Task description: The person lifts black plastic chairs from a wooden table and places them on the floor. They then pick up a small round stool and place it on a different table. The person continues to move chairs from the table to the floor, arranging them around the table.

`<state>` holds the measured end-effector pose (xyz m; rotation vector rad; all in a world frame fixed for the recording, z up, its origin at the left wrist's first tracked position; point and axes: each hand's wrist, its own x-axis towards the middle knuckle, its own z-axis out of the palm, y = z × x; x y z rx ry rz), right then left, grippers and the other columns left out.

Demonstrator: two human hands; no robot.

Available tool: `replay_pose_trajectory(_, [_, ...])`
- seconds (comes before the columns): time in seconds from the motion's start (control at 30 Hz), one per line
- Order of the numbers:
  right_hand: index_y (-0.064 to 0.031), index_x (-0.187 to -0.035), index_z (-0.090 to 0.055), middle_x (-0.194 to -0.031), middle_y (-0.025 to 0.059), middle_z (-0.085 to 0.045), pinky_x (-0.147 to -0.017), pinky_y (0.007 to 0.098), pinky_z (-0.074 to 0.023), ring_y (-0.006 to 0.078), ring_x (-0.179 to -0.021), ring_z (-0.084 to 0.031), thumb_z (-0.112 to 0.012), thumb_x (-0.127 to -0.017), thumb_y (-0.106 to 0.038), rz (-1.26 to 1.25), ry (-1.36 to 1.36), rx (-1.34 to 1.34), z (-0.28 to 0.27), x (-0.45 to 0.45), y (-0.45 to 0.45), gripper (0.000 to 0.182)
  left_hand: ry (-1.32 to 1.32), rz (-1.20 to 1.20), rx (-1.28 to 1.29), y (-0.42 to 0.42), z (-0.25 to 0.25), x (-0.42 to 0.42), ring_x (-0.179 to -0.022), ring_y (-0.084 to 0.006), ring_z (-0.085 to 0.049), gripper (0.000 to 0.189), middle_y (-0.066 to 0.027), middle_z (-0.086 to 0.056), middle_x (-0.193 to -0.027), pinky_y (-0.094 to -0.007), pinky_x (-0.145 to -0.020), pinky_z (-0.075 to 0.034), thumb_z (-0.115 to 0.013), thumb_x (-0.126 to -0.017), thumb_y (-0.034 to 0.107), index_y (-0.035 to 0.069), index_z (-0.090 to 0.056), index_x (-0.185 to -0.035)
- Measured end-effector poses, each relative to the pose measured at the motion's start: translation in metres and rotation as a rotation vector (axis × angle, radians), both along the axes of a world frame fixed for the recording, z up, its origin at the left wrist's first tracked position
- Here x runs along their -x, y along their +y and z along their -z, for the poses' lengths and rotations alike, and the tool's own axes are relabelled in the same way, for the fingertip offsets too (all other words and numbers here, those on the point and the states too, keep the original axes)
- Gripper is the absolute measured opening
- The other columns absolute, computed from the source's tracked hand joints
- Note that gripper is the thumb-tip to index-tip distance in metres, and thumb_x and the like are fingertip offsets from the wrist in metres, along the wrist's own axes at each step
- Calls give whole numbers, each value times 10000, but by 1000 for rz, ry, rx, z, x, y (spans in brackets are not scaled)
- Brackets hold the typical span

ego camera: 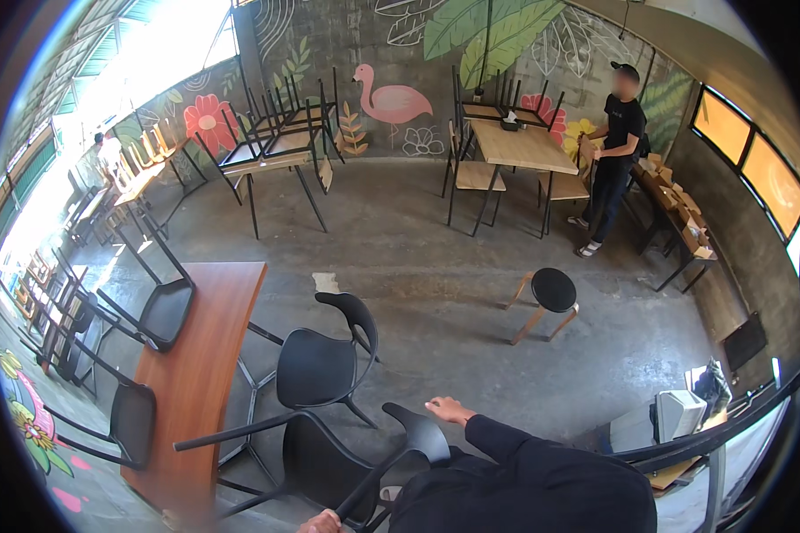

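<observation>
My left hand (322, 522), at the bottom edge of the head view, is closed around a leg of a tilted black plastic chair (327, 460). Beside the curved backrest of that chair, my right hand (448, 409) hangs in the air over the grey floor with its fingers apart and nothing in it. A second black plastic chair (317, 368) stands upright on the floor, just beyond the tilted one. To the left is a reddish-brown wooden table (203, 346), on which two black chairs (167, 313) rest upturned.
A black-topped stool (553, 290) with wooden legs stands right of centre. Behind it, a person in black (620, 133) holds a wooden chair by a light wooden table (523, 143). Boxes lie on a bench (667, 226) at the right wall. A black railing (713, 443) runs at lower right.
</observation>
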<state>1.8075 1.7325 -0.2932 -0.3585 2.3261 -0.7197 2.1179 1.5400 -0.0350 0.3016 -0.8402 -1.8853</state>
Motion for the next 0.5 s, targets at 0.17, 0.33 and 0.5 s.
replay_pose_trajectory(0.17, [-149,-1366,-475,-1241,227,-561,-1016,479,-352,374,-1229,-463,-525,-848,-219,-243,58,-70,15,-15,5,525,5,51,111,1,-5,-1,-434,-77,-204,359,47,-234,-495,-292,-474,-232,-435,-907,78,148,-279,-591])
replay_pose_trajectory(0.33, [-197,-1316,-531,-1238,183,-583,-957,454,-408,354,-1175,-518,-517,-762,-32,-495,49,-2,13,-22,-10,579,-21,77,100,10,-11,-1,-433,-76,-193,380,44,-227,-491,-291,-473,-225,-432,-907,99,141,-264,-569])
replay_pose_trajectory(0.5, [-196,-1201,-630,-1139,158,-650,-861,456,-478,356,-1058,-609,-512,-737,20,-717,-151,-8,9,-26,-6,526,-53,39,134,18,-15,9,-429,-75,-178,393,44,-219,-485,-289,-479,-224,-429,-901,96,139,-244,-557])
